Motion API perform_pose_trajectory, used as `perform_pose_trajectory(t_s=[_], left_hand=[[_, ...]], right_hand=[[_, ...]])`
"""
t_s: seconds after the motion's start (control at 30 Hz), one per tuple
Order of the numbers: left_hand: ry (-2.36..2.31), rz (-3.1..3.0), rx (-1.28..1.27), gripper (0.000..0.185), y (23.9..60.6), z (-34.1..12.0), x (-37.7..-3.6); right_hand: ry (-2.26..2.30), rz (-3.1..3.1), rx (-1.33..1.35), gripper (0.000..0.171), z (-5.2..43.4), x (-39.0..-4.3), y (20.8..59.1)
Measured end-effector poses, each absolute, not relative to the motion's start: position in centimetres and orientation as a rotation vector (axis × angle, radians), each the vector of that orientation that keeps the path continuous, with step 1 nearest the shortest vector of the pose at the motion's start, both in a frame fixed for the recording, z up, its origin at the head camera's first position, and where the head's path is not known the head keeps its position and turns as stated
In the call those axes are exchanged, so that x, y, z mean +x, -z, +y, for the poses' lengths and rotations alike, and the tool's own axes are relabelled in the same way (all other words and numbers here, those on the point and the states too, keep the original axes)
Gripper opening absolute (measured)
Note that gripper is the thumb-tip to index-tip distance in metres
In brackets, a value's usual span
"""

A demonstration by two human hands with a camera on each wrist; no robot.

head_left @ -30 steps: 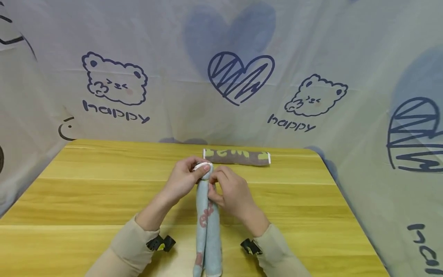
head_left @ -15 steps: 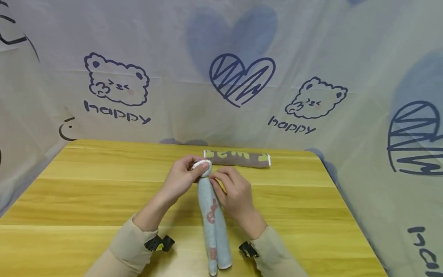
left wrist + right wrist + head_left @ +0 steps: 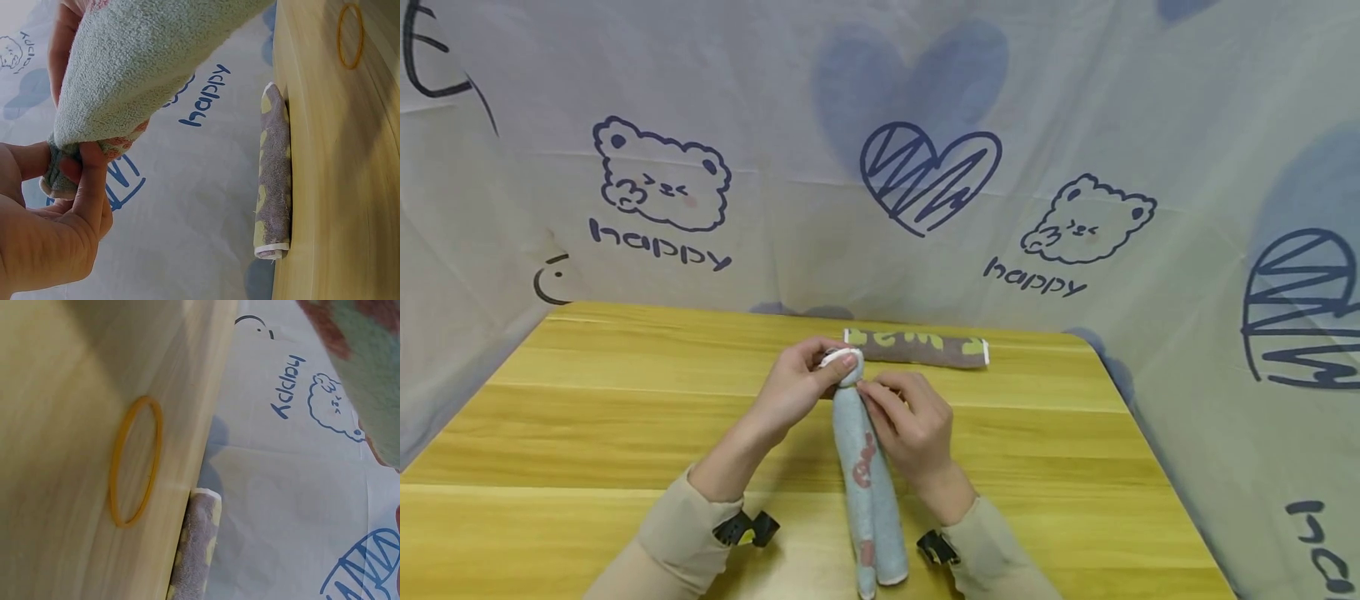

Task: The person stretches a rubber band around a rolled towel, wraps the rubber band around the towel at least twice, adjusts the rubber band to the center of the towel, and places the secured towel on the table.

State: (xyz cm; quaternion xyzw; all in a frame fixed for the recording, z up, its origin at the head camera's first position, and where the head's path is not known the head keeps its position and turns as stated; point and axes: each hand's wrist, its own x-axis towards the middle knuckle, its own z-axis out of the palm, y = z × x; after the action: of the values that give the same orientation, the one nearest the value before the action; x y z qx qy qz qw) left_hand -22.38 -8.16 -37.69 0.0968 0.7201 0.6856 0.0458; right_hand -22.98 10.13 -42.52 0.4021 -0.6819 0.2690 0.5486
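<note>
A light blue towel [image 3: 859,467] with red-pink patches hangs as two long rolls, narrowed to a neck below its small bunched top. My left hand [image 3: 797,385] pinches that top between thumb and fingers. At the neck shows a thin yellowish rubber band [image 3: 852,386]. The fingertips of my right hand [image 3: 917,425] pinch at the neck's right side, seemingly on the band; the exact hold is tiny in the head view. In the left wrist view, the fingers of the left hand [image 3: 56,244] curl round the gathered end. The right wrist view shows only part of the towel [image 3: 375,381].
A rolled grey-brown towel [image 3: 925,348] with yellow-green marks lies near the table's back edge. Another yellow rubber band [image 3: 136,462] lies flat on the wooden table [image 3: 625,417], hidden in the head view. Behind hangs a printed cloth [image 3: 805,225].
The towel's lower rolls have swung to the right and turned. My right hand has shifted slightly right, its fingers still at the neck. The left hand keeps its hold on the top.
</note>
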Motion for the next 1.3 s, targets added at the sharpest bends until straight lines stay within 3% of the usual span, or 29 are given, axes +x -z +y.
perform_pose_trajectory(t_s=[0.8, 1.3], left_hand=[[-2.046, 2.210, 0.385, 0.022, 38.2, -8.5, -22.6], [-2.013, 2.240, 0.336, 0.029, 39.0, -7.9, -22.7]], right_hand=[[-0.574, -1.931, 1.125, 0.020, 11.2, -23.0, 41.7], [-0.442, -2.071, 1.014, 0.035, 10.5, -22.5, 42.0]])
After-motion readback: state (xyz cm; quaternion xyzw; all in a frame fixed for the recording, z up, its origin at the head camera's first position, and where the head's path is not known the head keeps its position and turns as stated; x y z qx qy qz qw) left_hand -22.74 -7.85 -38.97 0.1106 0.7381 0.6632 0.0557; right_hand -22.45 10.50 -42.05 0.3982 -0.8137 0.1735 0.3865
